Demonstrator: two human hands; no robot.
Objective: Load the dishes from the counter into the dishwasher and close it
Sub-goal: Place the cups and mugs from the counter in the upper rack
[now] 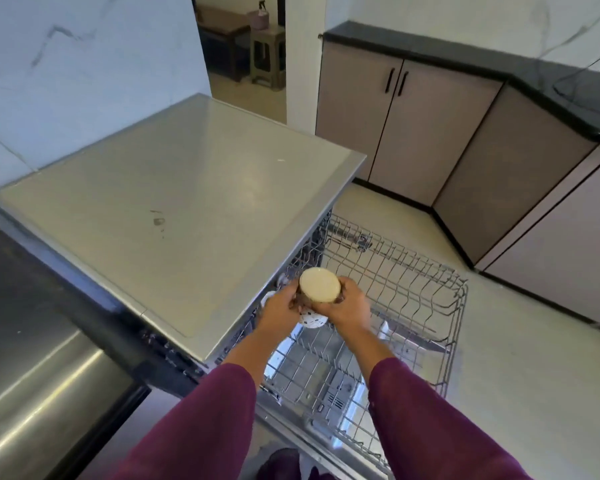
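Two purple sleeves reach out from the bottom of the view. Just past them, the left hand and the right hand both wrap their fingers round one cup, one hand on each side, so both grips are closed on it. The cup is upside down: its round cream bottom faces up and its long way points down into the machine. It is held in the air over the left edge of the top rack, right by the front of the dishwasher, and does not sit on the wires yet. A white speckled dish peeks out just under the cup (I cannot tell what it is or which hand has it). I think the next move is to lower the cup, mouth down, onto the wires. Both hands are about equally near. The rack's wires toward its right edge and far corner show no dish, so there looks to be room that way, while the dishwasher's silver top crowds the left side. The lower rack sits below. Farther off are the pale floor, the cupboards and the dark counter.
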